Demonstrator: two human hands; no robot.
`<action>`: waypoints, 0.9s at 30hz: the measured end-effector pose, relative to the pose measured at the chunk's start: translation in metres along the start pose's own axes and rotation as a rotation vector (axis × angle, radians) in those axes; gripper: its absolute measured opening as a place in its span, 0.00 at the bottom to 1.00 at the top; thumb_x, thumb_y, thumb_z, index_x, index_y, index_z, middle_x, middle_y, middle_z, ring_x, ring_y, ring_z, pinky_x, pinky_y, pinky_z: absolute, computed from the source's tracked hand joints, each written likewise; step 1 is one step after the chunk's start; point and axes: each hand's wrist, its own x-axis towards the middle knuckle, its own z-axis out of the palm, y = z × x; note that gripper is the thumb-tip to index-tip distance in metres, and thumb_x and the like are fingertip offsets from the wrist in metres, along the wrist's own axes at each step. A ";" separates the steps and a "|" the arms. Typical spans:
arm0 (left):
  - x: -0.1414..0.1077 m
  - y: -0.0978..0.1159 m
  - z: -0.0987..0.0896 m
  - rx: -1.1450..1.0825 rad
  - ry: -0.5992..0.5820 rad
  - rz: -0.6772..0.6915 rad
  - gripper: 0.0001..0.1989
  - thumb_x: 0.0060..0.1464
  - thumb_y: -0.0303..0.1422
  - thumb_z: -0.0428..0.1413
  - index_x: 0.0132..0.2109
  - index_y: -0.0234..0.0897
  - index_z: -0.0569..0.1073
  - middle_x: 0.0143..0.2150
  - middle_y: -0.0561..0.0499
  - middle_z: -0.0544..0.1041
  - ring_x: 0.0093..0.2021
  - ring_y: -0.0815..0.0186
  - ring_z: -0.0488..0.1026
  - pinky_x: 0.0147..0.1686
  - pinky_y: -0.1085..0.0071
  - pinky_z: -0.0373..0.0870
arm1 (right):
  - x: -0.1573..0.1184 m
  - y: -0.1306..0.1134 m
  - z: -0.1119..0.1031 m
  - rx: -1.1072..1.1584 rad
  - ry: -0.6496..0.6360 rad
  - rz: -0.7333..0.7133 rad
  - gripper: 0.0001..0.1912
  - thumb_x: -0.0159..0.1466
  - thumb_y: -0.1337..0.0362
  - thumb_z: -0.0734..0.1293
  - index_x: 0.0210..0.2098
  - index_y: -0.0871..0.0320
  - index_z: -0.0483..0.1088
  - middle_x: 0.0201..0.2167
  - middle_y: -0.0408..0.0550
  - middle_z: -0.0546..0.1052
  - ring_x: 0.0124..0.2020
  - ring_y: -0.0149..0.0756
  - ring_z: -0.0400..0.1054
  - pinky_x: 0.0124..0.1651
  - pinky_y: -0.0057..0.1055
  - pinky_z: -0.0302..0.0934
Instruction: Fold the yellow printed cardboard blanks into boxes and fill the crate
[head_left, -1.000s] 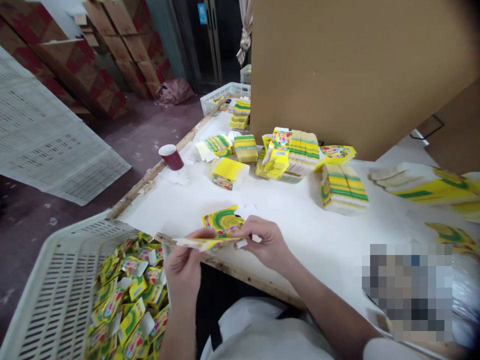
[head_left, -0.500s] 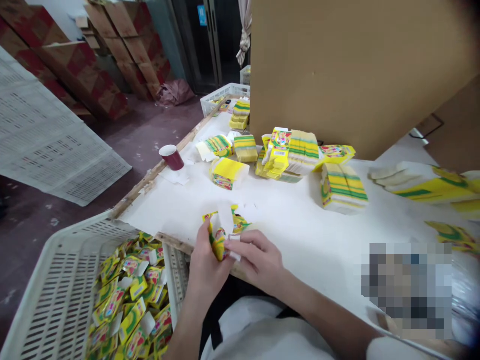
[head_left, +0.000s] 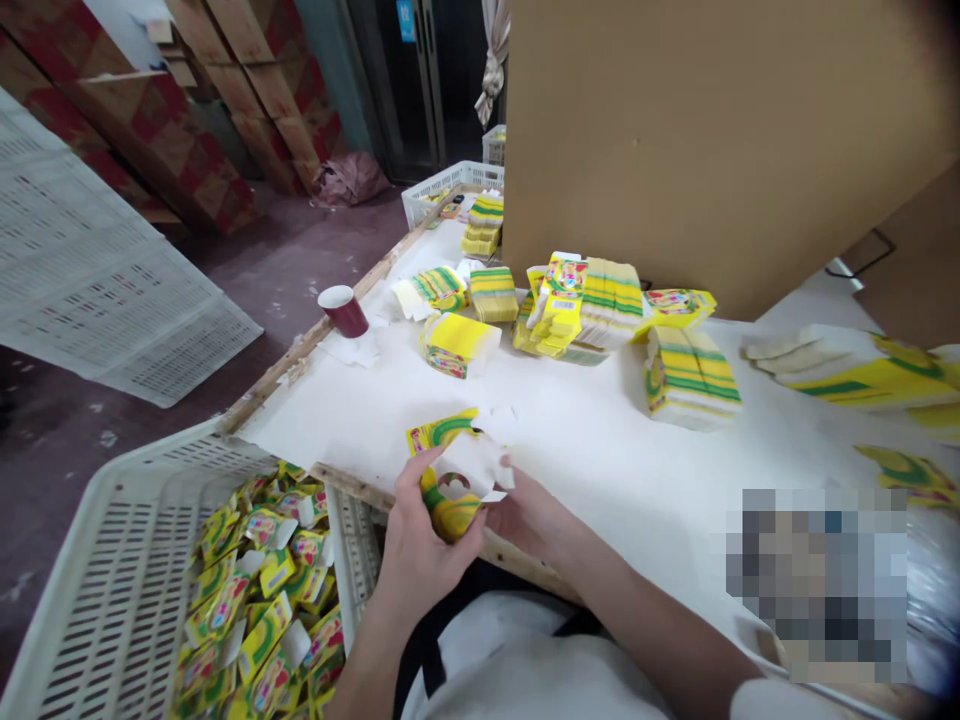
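Observation:
Near the table's front edge, my left hand (head_left: 424,530) is closed around a small yellow-green box (head_left: 454,510) whose white flaps stand open. My right hand (head_left: 517,505) is at the right side of this box, fingers closed on its white flap and partly hidden behind it. Just beyond my hands, another yellow-green printed carton piece (head_left: 442,430) lies on the white table (head_left: 585,440). To the lower left, a white crate (head_left: 142,580) holds many small yellow boxes (head_left: 262,640) with white flaps sticking up.
Bundles of flat yellow-green cartons (head_left: 694,375) stand across the table's middle and right. A dark red cup (head_left: 346,315) sits at the left edge. A large cardboard panel (head_left: 675,140) rises behind. A blurred patch covers the lower right.
The box between my hands has turned and its white flaps have spread wider. My right hand has shifted slightly right, behind the flap. The carton piece beyond shows more.

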 end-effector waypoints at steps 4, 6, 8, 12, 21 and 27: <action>0.005 0.000 -0.001 0.041 -0.009 -0.016 0.30 0.43 0.29 0.57 0.53 0.36 0.53 0.47 0.44 0.66 0.45 0.60 0.70 0.43 0.64 0.70 | -0.003 0.003 0.002 -0.106 -0.024 -0.195 0.27 0.43 0.49 0.74 0.39 0.57 0.71 0.40 0.50 0.76 0.42 0.40 0.69 0.47 0.35 0.61; 0.007 0.002 -0.001 0.081 -0.027 0.003 0.28 0.43 0.28 0.56 0.51 0.36 0.54 0.44 0.45 0.67 0.42 0.61 0.71 0.40 0.66 0.70 | -0.003 -0.001 0.003 -0.111 0.003 -0.213 0.21 0.44 0.58 0.75 0.36 0.57 0.72 0.39 0.49 0.76 0.43 0.39 0.68 0.48 0.35 0.61; 0.008 0.004 0.000 0.101 -0.051 0.058 0.26 0.44 0.27 0.56 0.49 0.36 0.55 0.42 0.46 0.66 0.41 0.61 0.70 0.39 0.66 0.70 | -0.003 -0.006 0.005 -0.057 -0.009 -0.146 0.16 0.47 0.61 0.72 0.35 0.58 0.72 0.38 0.50 0.76 0.42 0.40 0.69 0.46 0.36 0.62; 0.008 0.008 -0.001 0.155 -0.159 0.109 0.23 0.42 0.25 0.55 0.46 0.39 0.56 0.42 0.46 0.65 0.42 0.60 0.69 0.39 0.65 0.69 | 0.000 -0.007 0.005 -0.054 0.009 -0.039 0.12 0.52 0.62 0.67 0.35 0.59 0.71 0.38 0.52 0.76 0.38 0.39 0.70 0.43 0.36 0.64; 0.003 -0.002 0.008 0.097 -0.359 0.028 0.26 0.41 0.23 0.51 0.51 0.39 0.58 0.44 0.44 0.68 0.43 0.57 0.71 0.40 0.59 0.71 | -0.015 0.006 0.000 -1.018 0.023 -0.437 0.42 0.57 0.67 0.64 0.64 0.59 0.38 0.65 0.57 0.48 0.64 0.45 0.44 0.63 0.45 0.45; 0.001 -0.002 0.010 0.153 -0.156 -0.021 0.32 0.43 0.26 0.55 0.56 0.34 0.53 0.52 0.37 0.64 0.50 0.53 0.67 0.46 0.55 0.68 | -0.014 0.000 -0.004 -1.097 0.077 -0.553 0.31 0.62 0.73 0.55 0.64 0.56 0.47 0.62 0.54 0.57 0.62 0.42 0.51 0.62 0.45 0.49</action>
